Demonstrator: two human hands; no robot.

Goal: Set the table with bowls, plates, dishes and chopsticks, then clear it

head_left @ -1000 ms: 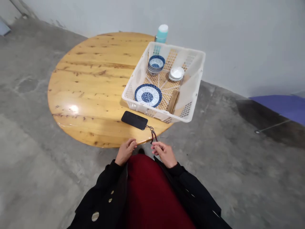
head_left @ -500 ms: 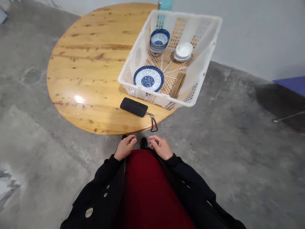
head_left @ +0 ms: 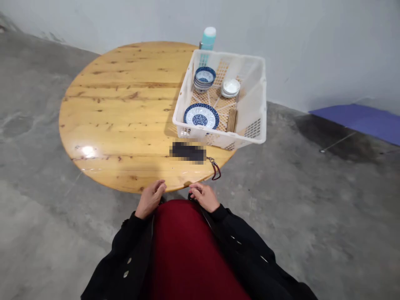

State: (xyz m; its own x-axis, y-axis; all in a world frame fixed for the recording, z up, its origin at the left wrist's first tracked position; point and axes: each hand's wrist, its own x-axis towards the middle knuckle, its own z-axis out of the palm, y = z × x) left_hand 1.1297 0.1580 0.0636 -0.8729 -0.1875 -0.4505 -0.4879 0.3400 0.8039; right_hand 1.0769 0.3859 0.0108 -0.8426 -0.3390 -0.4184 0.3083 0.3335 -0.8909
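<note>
Our two hands are low, close to our tummy, right at the near edge of the round wooden worktop (head_left: 125, 108). Our left hand (head_left: 151, 199) and our right hand (head_left: 202, 196) hold nothing. The fingers are soft and a little curled, not squeezed into fists. We cannot tell if the fingertips touch the wood or just float by it. The thing closest to us is a dark flat phone (head_left: 188, 151), blurry in the picture. It lies flat on the worktop, a bit farther away than our fingers. Its long side runs left to right, along the near edge. A dark red strap (head_left: 215, 170) is clipped to its right end and hangs over the edge. Our right hand is the nearer one, with the strap just past it and a little to the right. Right behind the phone sits a white basket (head_left: 258, 100). Inside are a blue and white plate (head_left: 200, 116), brown chopsticks (head_left: 231, 120) beside it, a stack of blue bowls (head_left: 204, 78) and small white dishes (head_left: 231, 87) at the far end. A light blue bottle (head_left: 207, 39) stands behind the basket.
</note>
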